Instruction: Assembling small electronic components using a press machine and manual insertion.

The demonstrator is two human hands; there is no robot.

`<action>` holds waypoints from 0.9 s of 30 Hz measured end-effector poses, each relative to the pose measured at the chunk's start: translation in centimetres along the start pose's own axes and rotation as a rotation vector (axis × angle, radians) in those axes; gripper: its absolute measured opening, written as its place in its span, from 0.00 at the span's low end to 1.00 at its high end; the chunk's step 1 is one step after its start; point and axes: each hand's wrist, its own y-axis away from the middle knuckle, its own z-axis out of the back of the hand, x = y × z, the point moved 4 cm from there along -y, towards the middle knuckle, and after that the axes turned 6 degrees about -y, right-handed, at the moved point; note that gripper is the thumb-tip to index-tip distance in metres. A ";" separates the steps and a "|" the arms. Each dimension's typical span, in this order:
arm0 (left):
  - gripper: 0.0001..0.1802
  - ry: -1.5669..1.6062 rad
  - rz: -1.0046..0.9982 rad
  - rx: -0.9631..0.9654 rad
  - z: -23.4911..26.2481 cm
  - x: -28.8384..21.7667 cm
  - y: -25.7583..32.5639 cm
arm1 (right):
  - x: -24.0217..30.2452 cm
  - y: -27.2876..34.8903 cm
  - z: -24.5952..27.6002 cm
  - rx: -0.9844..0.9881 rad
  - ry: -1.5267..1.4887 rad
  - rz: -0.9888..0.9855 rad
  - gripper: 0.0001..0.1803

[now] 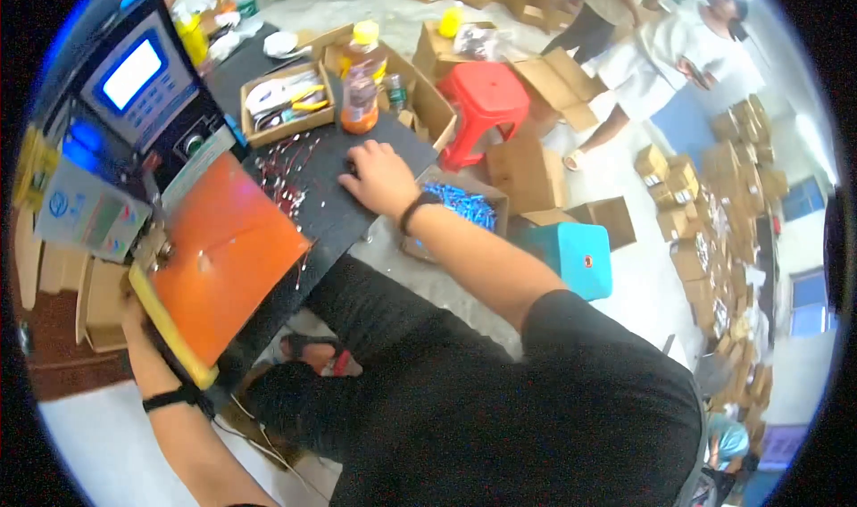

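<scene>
My right hand [382,178] was palm down at upper centre of the frame, at the near edge of the black table [335,217], its fingers loosely curved and a little spread, thumb apart. I saw nothing pinched there, though the palm's underside was hidden. Just left of it the thin wire leads [290,186] lay strewn, loose and tangled, reaching to the corner of the orange board [232,248].

My left hand [132,312], at lower left, was mostly hidden behind the board's yellow edge strip [170,328] (I cannot tell whether it gripped anything).

As for how far along things were, I judged the work part-way: the machine [134,87] at upper left had its screen lit, and plenty of blue pieces [460,205] filled a carton [503,212] right of my wrist, but whether those were finished I could not say. The scattered leads looked unsorted, so I took them as left to do.
</scene>
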 end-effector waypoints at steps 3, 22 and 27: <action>0.26 -0.211 -0.068 -0.225 -4.9 -10.4 3.2 | -1.4 -1.0 -0.6 -0.091 0.108 0.032 0.10; 0.26 -0.297 -0.468 -0.721 -1.2 -7.3 7.9 | 0.9 -0.9 -1.0 -0.087 0.289 -0.065 0.06; 0.24 -0.372 -0.264 -0.886 -2.3 -10.8 11.1 | -1.1 0.1 -0.3 -0.006 0.443 0.015 0.07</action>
